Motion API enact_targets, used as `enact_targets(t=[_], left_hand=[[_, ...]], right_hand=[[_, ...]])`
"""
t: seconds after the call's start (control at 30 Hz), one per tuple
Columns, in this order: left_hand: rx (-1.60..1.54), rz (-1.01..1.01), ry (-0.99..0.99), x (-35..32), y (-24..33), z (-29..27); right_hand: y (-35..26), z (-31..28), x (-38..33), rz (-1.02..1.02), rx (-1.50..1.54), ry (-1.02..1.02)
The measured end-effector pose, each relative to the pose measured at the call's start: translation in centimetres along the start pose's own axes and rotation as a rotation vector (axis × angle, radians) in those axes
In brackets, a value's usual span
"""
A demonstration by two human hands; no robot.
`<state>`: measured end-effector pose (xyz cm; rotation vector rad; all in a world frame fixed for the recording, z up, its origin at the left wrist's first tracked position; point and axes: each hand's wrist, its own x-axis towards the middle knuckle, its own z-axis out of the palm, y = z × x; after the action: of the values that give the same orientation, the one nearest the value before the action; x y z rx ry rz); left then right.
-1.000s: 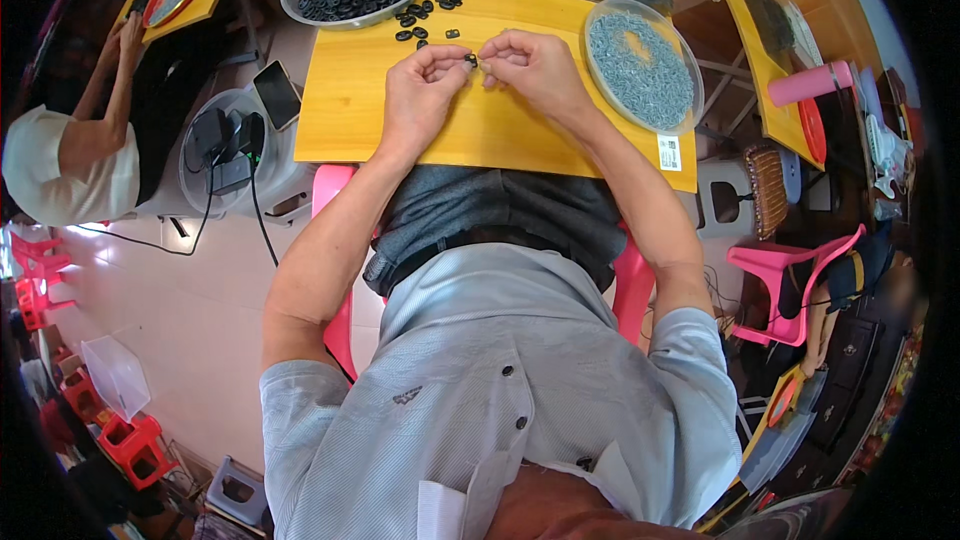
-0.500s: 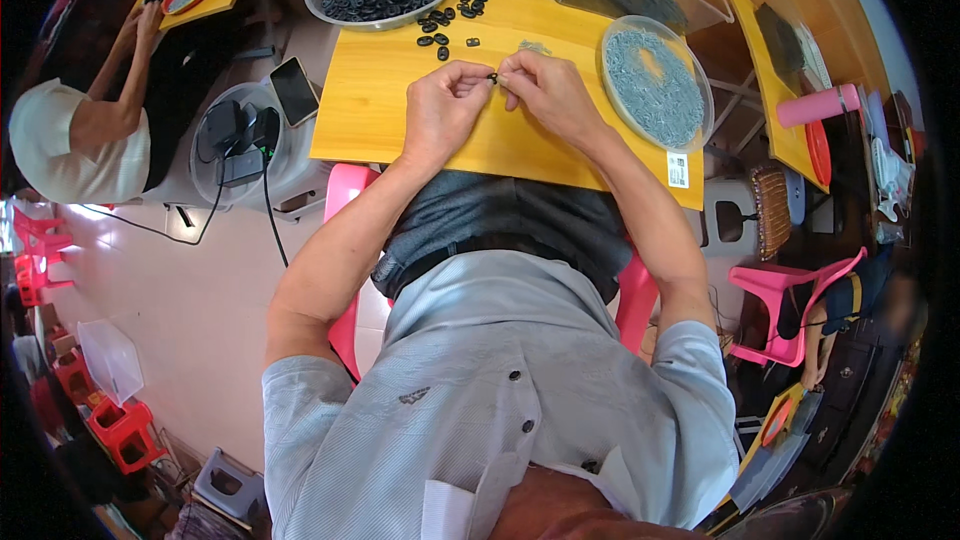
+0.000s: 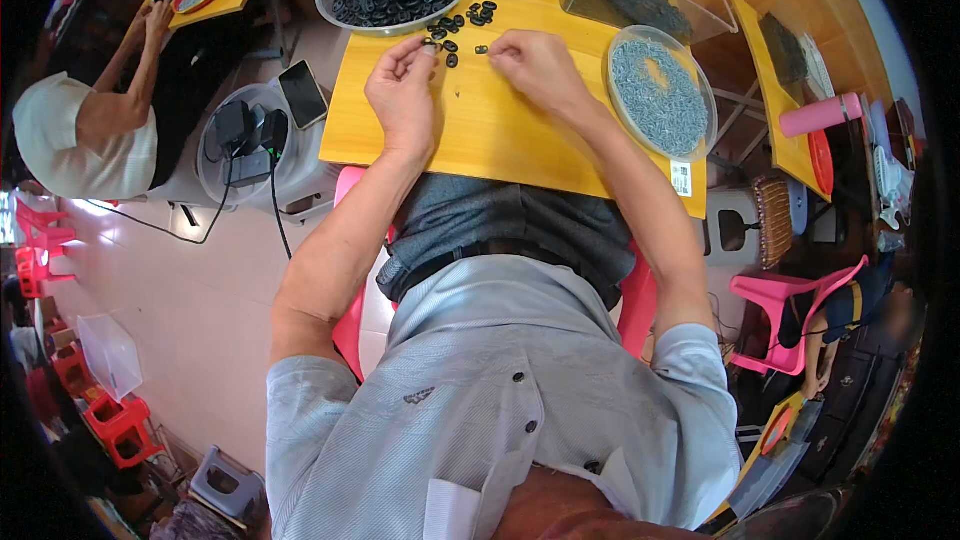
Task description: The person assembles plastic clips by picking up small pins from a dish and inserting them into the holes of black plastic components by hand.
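My left hand (image 3: 402, 95) is at the near edge of a loose group of small black oval plastic pieces (image 3: 451, 47). Its thumb and fingertips are drawn together, and whether a piece sits between them is hard to see. My right hand (image 3: 540, 68) hovers over the yellow table, fingers curled and fingertips pinched, slightly blurred. Just left of those fingertips lies a single black piece (image 3: 481, 49). Anything inside the right pinch is hidden. Beyond my left hand stands a round clear tub (image 3: 330, 8) full of black pieces.
Right of my right arm, a round clear tray (image 3: 708, 125) holds small grey screw-like parts. A clear rectangular bin (image 3: 640, 10) of dark pieces stands at the back. At left, a phone (image 3: 302, 93) and black chargers (image 3: 236, 125) rest beside the table (image 3: 480, 155). Another person (image 3: 85, 135) works far left.
My hands, formerly together over a small black piece, have parted. The left has moved forward and left to the loose black pieces. The right has shifted slightly forward.
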<state>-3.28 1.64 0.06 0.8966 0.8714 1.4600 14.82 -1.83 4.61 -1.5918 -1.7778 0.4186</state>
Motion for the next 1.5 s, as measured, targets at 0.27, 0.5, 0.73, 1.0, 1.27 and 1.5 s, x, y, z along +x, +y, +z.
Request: enact_targets(t=[0.27, 0.5, 0.73, 1.0, 1.27, 1.5], left_hand=[[-0.059, -0.047, 0.022, 0.1, 0.5, 0.2], [-0.083, -0.066, -0.089, -0.6, -0.3, 0.4], [-0.073, -0.196, -0.233, -2.9, -0.1, 1.2], [0.009, -0.209, -0.274, -3.3, -0.2, 1.7], [0.042, -0.213, -0.253, -3.1, -0.1, 1.7], [0.018, -0.222, -0.251, -3.1, -0.2, 1.7]], right_hand=[[-0.1, 4.3, 2.4, -0.178, -0.259, -0.082], [-0.8, 3.1, 1.4, -0.203, -0.413, -0.137], [0.4, 0.0, -2.2, 0.071, 0.115, -0.054], [1.2, -1.0, -2.6, 0.301, 0.798, -0.112], [0.8, -1.0, -2.8, 0.269, 0.799, -0.069], [0.8, -0.4, -2.9, 0.244, 0.773, -0.058]])
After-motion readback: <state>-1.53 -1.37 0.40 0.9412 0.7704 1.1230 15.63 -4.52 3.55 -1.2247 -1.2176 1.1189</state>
